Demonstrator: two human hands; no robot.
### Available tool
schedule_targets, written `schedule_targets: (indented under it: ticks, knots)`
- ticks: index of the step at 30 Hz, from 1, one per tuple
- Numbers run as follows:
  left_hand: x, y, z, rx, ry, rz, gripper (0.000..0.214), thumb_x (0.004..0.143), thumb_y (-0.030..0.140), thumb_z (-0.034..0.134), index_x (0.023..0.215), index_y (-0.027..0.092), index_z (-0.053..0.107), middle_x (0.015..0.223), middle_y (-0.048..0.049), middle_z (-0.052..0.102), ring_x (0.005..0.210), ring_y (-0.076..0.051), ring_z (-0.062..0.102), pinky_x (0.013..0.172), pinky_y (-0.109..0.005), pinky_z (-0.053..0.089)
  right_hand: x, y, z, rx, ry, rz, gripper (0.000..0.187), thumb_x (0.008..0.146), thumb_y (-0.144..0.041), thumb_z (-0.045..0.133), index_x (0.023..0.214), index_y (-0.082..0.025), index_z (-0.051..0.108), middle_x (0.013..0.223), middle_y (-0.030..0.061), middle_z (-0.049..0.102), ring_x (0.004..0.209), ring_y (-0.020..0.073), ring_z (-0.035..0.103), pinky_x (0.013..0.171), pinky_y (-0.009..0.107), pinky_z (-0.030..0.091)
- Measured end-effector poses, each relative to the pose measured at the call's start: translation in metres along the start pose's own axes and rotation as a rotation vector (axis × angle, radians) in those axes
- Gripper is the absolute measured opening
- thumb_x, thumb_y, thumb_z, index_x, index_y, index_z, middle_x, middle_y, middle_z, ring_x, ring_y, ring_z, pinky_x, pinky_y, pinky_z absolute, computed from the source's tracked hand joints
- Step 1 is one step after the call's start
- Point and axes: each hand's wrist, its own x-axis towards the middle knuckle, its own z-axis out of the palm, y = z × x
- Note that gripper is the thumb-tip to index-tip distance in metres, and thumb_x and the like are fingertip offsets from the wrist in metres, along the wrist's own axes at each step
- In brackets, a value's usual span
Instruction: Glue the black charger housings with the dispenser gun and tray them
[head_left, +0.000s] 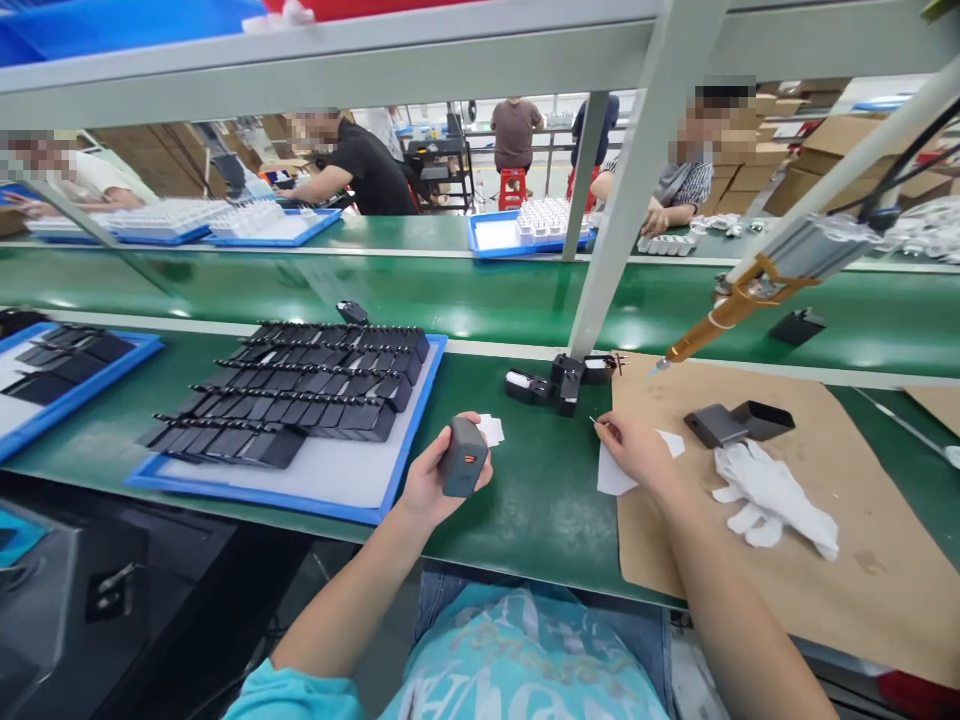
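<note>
My left hand (426,482) is wrapped round a black charger (463,458), a boxy block with an orange port on the face towards me. A small white paper piece (491,430) shows just behind it. My right hand (630,448) is closed in a pinch, with a tiny thin pale tip at the fingers, too small to name. Beneath that hand lies a white paper sheet (613,474). Beyond both hands, several black charger parts (568,388) with white labels sit in a loose cluster on the green bench (525,510).
At left, a blue-rimmed tray (367,512) carries rows of black chargers (300,400). Brown paper (847,600) covers the right side, bearing white gloves (776,495) and two black housings (739,425). An orange-bodied dispensing tool (720,318) hangs above. Other people work across the conveyor (450,285).
</note>
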Motion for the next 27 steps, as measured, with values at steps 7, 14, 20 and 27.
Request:
schedule_targets:
  ticks: [7,14,20,27]
  knots:
    - [-0.029,0.018,-0.075,0.582,0.458,0.228,0.045,0.08,0.056,0.064,0.11,0.023,0.053,0.089,-0.0022,0.06,0.077,-0.016,0.059,0.066,-0.026,0.05,0.004,0.009,0.004,-0.006,-0.03,-0.007,0.03,0.089,-0.043,0.043,0.096,-0.024,0.065,0.078,0.0042,0.074,0.067,0.0231,0.068,0.057,0.031,0.043]
    - [-0.069,0.054,-0.155,1.381,0.909,0.389,0.045,0.086,0.051,0.057,0.119,0.02,0.055,0.101,-0.0113,0.062,0.099,-0.029,0.057,0.091,-0.046,0.044,0.013,0.026,0.015,0.049,-0.071,0.039,0.038,0.083,-0.053,0.044,0.097,-0.025,0.065,0.081,0.006,0.074,0.071,0.0268,0.069,0.058,0.035,0.048]
    - [-0.062,0.057,-0.19,1.993,0.894,0.251,0.042,0.091,0.04,0.053,0.123,0.015,0.06,0.119,-0.022,0.057,0.118,-0.04,0.043,0.097,-0.054,0.034,0.017,0.033,0.021,0.105,-0.066,0.04,0.04,0.079,-0.057,0.045,0.094,-0.026,0.065,0.078,0.0066,0.073,0.067,0.0278,0.069,0.057,0.037,0.05]
    - [-0.043,0.122,-0.219,1.867,0.779,0.199,0.07,0.083,0.058,0.058,0.142,0.023,0.043,0.136,-0.0179,0.043,0.126,-0.038,0.04,0.103,-0.053,0.035,0.017,0.041,0.024,0.123,-0.084,0.037,0.049,0.077,-0.064,0.046,0.097,-0.023,0.064,0.067,0.0035,0.066,0.061,0.0237,0.065,0.057,0.035,0.051]
